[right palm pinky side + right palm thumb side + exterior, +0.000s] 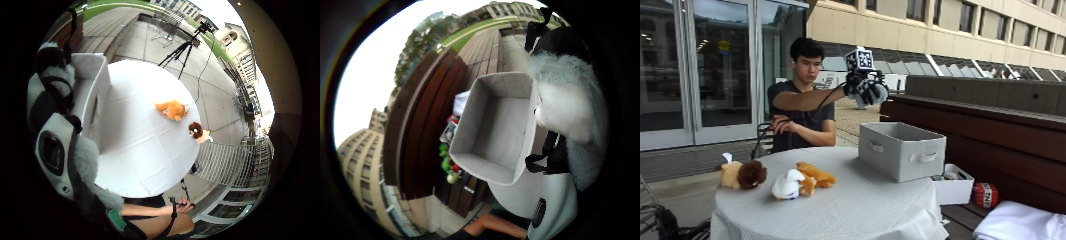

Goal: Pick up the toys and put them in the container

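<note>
My gloved right hand (859, 86) is raised high, above and behind the grey fabric container (903, 150), and grips a grey and white plush toy (877, 93). Its fur shows close to the palm (565, 100) (86, 156). The container (500, 125) (92, 82) stands open on the round white table (859, 210), and what shows of its inside holds nothing. Three toys lie on the table's left side: a brown and tan plush (741, 174) (197, 131), a white plush (786, 184) and an orange plush (816, 177) (172, 110).
A dark wooden bench (973, 115) runs behind the container. Beside the table stand a small white box (953, 187) of odds and ends, a red item (984, 195) and a white cloth (1019, 225). A tripod (180, 50) stands beyond the table. The person's bare hand (780, 125) stays at the chest.
</note>
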`<control>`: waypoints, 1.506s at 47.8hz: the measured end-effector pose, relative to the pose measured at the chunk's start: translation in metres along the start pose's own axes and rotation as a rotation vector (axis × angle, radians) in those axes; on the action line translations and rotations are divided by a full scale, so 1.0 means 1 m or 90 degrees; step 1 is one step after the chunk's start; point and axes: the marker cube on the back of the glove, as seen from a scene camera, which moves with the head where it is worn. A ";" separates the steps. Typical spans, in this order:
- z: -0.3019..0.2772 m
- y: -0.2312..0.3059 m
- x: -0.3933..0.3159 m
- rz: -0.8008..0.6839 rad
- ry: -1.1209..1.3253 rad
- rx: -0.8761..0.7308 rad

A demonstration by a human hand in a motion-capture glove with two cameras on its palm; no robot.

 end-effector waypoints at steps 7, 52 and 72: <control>0.005 -0.013 -0.060 -0.073 0.013 0.023; 0.025 -0.050 0.093 -0.034 0.075 -0.049; 0.058 -0.062 0.230 0.051 0.048 -0.063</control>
